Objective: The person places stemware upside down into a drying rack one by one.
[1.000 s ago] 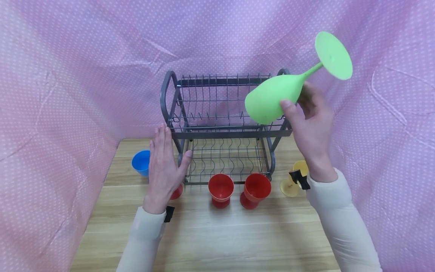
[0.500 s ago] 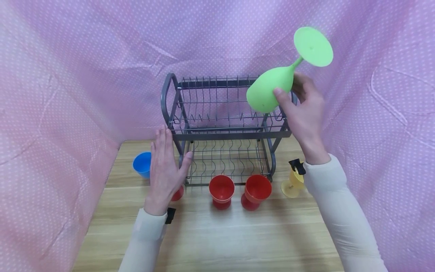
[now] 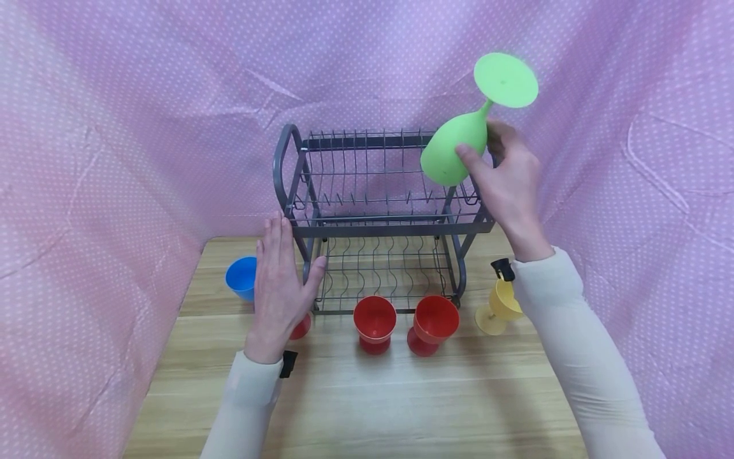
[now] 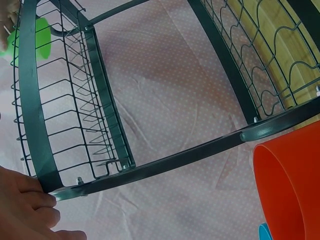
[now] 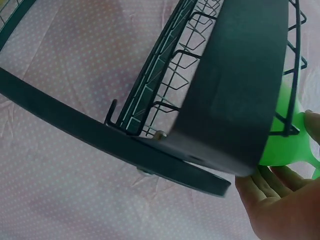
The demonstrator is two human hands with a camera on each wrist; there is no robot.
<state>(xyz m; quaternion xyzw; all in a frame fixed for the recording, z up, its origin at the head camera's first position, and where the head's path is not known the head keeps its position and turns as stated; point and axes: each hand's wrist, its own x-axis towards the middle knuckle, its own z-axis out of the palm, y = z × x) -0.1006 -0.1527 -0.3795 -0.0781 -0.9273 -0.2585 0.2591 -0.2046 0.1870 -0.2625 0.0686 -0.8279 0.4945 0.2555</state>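
Note:
A light green plastic wine glass (image 3: 453, 146) is tilted with its foot up and its mouth down to the left. My right hand (image 3: 510, 185) grips it by the bowl, thumb on the near side, over the right end of the upper tier of a dark two-tier dish rack (image 3: 390, 228). In the right wrist view the wine glass (image 5: 285, 147) shows partly behind the rack's wire. My left hand (image 3: 279, 290) rests with straight fingers against the rack's left front corner; in the left wrist view its fingertips (image 4: 42, 202) touch the frame's end.
Two red goblets, one at centre (image 3: 374, 319) and one to its right (image 3: 436, 320), stand before the rack. Another red one (image 3: 301, 326) is mostly hidden by my left hand. A blue cup (image 3: 241, 278) stands left, a yellow goblet (image 3: 504, 301) right. Pink dotted cloth (image 3: 367, 57) surrounds the table.
My right hand has moved left and away from me with the green wine glass, whose foot has swung left so it stands more steeply upside down. My left hand has stayed at the rack.

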